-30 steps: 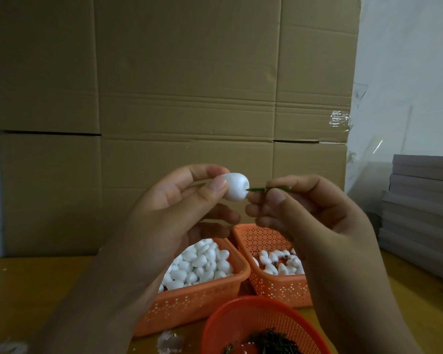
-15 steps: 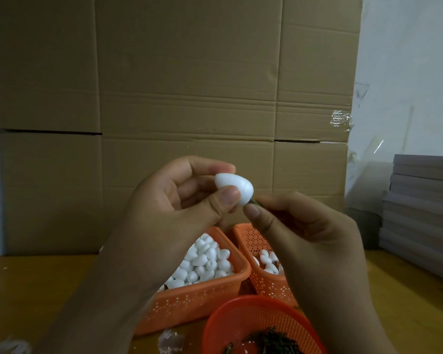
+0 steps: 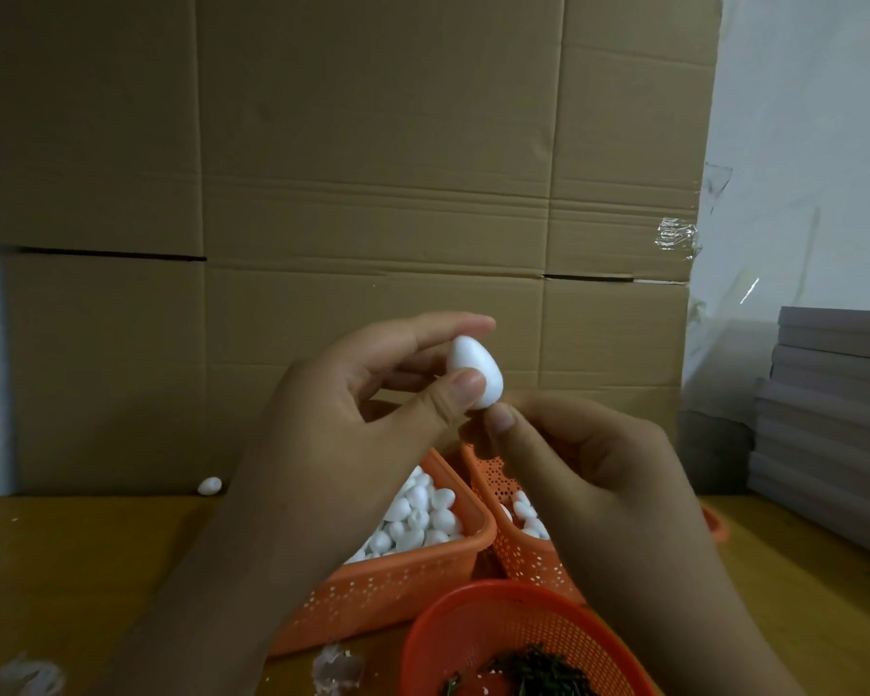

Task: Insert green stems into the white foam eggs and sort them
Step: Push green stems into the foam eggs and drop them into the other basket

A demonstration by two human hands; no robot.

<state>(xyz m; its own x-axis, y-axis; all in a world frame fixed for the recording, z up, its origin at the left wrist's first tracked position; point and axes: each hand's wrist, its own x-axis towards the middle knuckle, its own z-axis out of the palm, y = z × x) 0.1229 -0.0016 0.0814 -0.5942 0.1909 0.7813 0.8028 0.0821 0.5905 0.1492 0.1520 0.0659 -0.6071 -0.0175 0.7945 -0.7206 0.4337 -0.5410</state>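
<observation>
— One egg (image 3: 474, 370) is in work: it sits in the air above the baskets, pinched between the thumb and fingers of the left hand (image 3: 372, 419), narrow end pointing down.

— And the stem?

— No green shows at the egg. The right hand (image 3: 573, 459) has its fingertips bunched tight against the egg's lower tip; whether they grip a stem there cannot be told, since the fingers hide that spot. The likely judgement is that the stem is nearly or fully pushed in.

— What is left, then?

— Plenty. The left basket (image 3: 413, 590) below the hands holds a heap of plain white eggs, closely packed. The right basket (image 3: 528, 560) beside it, touching or almost touching it, holds far fewer eggs; whether those carry stems is too small to tell. If that one takes the finished pieces, the job looks to be at an early stage.

— And the stems?

— A dark green pile lies in the round red basket (image 3: 473, 635) nearest the person, so supply remains. One stray egg (image 3: 209, 486) lies on the table (image 3: 71, 570) by the cardboard wall (image 3: 322, 168), well apart from the baskets.
</observation>
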